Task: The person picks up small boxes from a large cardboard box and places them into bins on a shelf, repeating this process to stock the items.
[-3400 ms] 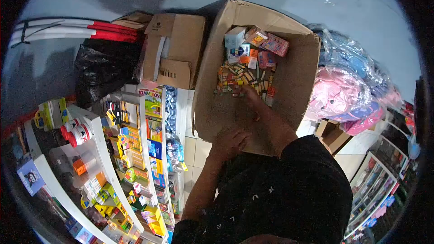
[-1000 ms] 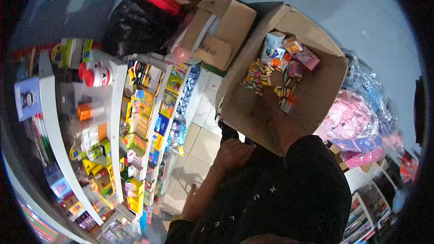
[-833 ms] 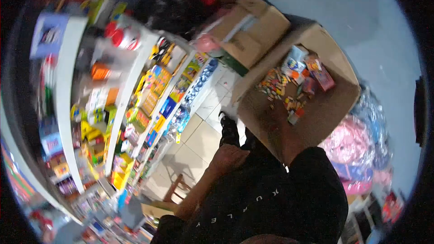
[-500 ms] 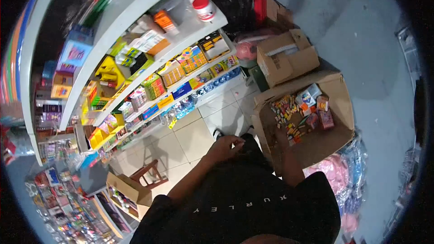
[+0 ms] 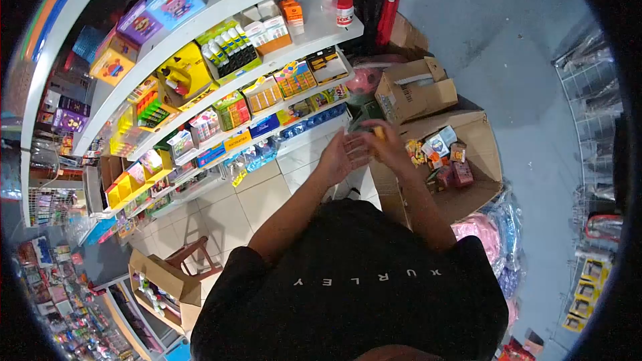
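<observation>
My left hand (image 5: pixel 342 158) is raised in front of my body, fingers stretched out and apart, palm showing and nothing visible in it. Close beside it on the right, my right hand (image 5: pixel 389 150) has its fingers closed around a small yellow-orange item (image 5: pixel 380 134), whose kind I cannot make out. Both hands are near the left edge of an open cardboard box (image 5: pixel 491 140). Inside that box lie several small colourful packs, a white and light-blue pack (image 5: pixel 440 142) and a pink box (image 5: pixel 462 173).
Shelves (image 5: pixel 287 49) on the left hold display boxes, glue bottles (image 5: pixel 224 47) and a red-lidded jar (image 5: pixel 344 11). Another cardboard box (image 5: pixel 418 90) stands behind the open one. A brown stool (image 5: pixel 194 259) and a box (image 5: pixel 160 287) are lower left. Plastic-wrapped pink goods (image 5: pixel 478 230) lie right.
My right hand has come up out of the cardboard box with the small yellow-orange item. My left hand has risen and opened beside it. The view has shifted slightly.
</observation>
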`<state>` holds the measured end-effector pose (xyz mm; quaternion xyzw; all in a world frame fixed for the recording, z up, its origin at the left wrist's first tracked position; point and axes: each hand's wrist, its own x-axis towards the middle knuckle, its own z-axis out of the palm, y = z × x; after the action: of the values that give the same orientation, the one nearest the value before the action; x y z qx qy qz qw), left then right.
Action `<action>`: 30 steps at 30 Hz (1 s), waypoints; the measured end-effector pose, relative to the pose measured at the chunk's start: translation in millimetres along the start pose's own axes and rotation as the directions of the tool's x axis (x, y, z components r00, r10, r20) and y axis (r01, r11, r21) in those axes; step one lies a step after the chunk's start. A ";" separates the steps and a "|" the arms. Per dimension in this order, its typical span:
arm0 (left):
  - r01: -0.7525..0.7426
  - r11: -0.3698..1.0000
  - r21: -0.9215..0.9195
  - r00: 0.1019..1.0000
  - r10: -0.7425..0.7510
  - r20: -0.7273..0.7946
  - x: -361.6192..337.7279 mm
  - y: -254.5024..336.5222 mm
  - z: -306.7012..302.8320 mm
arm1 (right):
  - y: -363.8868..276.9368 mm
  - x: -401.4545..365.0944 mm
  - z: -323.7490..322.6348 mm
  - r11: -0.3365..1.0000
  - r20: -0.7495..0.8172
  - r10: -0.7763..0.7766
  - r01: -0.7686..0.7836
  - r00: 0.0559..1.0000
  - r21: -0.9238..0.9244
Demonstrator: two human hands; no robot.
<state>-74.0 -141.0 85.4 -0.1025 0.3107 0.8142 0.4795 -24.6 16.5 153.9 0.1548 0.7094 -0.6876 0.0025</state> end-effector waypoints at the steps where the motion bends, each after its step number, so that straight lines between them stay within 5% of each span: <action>1: -0.002 0.997 -0.079 1.000 0.004 0.024 -6.4 7.6 -2.2 | 17.0 11.5 18.4 0.973 0.056 -0.191 0.196 0.980 -0.121; 3: -0.071 0.994 -0.080 0.990 0.080 0.113 -22.8 26.5 -5.4 | 14.0 20.2 48.3 0.912 0.161 -0.315 0.345 0.935 -0.223; 6: -0.217 0.968 -0.125 0.970 0.228 0.081 -55.5 53.7 -15.2 | -11.3 17.1 87.7 0.981 0.237 -0.113 0.147 0.965 -0.129; 10: -0.268 0.948 -0.172 0.961 0.275 0.022 -86.3 79.3 -48.6 | -24.0 23.1 124.0 0.985 0.323 -0.092 0.135 0.942 -0.112; 13: -0.336 0.932 -0.137 0.941 0.338 -0.007 -109.0 90.0 -65.8 | -18.6 34.1 152.6 0.949 0.377 -0.208 0.280 0.903 -0.147; 14: -0.351 0.923 -0.158 0.934 0.357 0.011 -108.9 89.8 -81.4 | -24.9 32.9 160.9 0.945 0.393 -0.130 0.234 0.910 -0.229; 16: -0.338 0.934 -0.117 0.940 0.331 -0.075 -117.7 92.7 -91.2 | -40.9 27.7 175.6 0.911 0.397 0.025 0.143 0.917 -0.387; 19: -0.306 0.950 -0.062 0.947 0.296 -0.127 -131.9 92.9 -98.6 | -13.5 28.0 194.9 0.849 0.434 -0.131 0.327 0.891 -0.415; 22: -0.279 0.959 -0.047 0.949 0.267 -0.170 -129.0 79.7 -112.1 | 3.4 18.0 209.7 0.819 0.438 -0.058 0.293 0.897 -0.493; 24: -0.393 0.890 0.232 0.893 0.430 -0.137 -132.3 65.1 -114.6 | 5.3 11.6 212.1 0.821 0.432 -0.015 0.258 0.902 -0.509; 26: -0.240 0.966 -0.094 0.965 0.227 -0.129 -126.9 68.7 -121.9 | 10.4 11.8 207.1 0.842 0.437 0.031 0.212 0.899 -0.496; 28: -0.280 0.946 0.162 0.938 0.305 -0.164 -125.1 58.6 -119.4 | 18.9 13.7 199.2 0.858 0.458 0.033 0.210 0.888 -0.469; 30: -0.139 0.950 -0.280 0.972 0.076 -0.222 -137.9 78.7 -100.0 | 26.9 20.0 193.7 0.869 0.487 -0.017 0.254 0.873 -0.424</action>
<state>-82.0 -327.7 103.0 -0.2404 0.2399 0.8611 0.3784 -78.2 -168.1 112.9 -0.0728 0.8433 -0.5073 0.1616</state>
